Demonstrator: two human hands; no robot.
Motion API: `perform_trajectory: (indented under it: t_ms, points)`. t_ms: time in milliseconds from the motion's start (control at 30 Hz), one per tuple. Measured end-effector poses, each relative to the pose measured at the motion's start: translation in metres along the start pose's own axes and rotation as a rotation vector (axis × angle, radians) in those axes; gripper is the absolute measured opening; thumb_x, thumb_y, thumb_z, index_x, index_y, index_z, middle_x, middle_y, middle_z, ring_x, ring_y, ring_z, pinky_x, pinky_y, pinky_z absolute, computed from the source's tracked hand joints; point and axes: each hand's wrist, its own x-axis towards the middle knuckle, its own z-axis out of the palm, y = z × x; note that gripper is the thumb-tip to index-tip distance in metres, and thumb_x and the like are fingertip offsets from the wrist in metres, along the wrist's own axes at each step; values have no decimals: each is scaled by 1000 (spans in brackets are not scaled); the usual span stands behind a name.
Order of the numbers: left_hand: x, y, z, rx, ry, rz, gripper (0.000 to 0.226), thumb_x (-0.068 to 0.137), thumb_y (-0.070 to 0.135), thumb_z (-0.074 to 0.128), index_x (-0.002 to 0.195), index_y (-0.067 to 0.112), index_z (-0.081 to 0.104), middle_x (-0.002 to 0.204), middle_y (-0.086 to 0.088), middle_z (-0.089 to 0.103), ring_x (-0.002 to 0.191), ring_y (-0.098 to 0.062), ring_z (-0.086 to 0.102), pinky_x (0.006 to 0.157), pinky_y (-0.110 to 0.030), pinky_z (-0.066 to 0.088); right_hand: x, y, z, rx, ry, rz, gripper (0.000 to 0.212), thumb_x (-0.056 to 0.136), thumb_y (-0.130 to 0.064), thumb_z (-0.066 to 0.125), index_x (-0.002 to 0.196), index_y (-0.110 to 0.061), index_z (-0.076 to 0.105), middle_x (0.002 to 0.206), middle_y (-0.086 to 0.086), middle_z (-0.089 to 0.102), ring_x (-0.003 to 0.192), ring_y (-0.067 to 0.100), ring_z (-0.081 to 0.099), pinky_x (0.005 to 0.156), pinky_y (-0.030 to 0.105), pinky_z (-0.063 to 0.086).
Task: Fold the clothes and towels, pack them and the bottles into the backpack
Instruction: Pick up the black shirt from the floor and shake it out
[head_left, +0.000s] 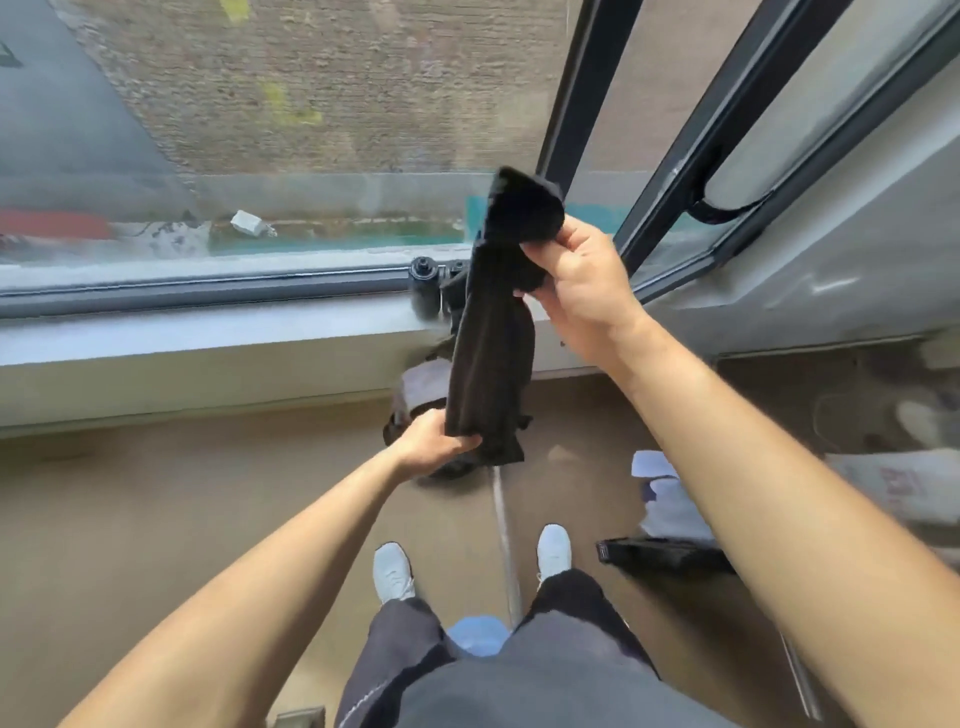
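Before the window sill (208, 332), one black cloth (493, 332) hanging, right hand (576, 291) fingers gripping top, left hand (436, 441) fingers gripping bottom.

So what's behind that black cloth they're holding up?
Behind the black cloth, held by the left hand and right hand, a dark bottle stands on the windowsill. More dark things sit below, mostly covered, so I can't identify them.

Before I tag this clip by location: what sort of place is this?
Probably an indoor room or balcony by a window: a sill, a dark sliding frame, and a brick wall outside.
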Motion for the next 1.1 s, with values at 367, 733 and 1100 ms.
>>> perform_trajectory:
  t_ms: [367,733,1100]
  points:
    - [-25,19,-30,-778,322,-122,30,108,33,52,112,9,70,102,-7,79,100,-24,75,96,-40,56,-111,183,-43,-497,-215,678,82,87,-28,80,156,-24,35,149,6,51,126,20,57,86,25,49]
    - [-54,16,-8,-1129,222,-291,70,103,65,36,137,9,62,135,-12,69,123,-27,67,104,-41,50,-138,198,29,-6,-146,643,29,99,-9,62,127,-3,65,123,15,72,117,25,68,91,26,56]
    - [-78,2,6,-446,-109,-279,47,97,61,54,125,26,70,118,7,76,110,-13,70,92,-28,51,-110,157,-1,293,84,682,28,107,-23,48,119,-7,68,115,8,76,109,19,71,86,27,57]
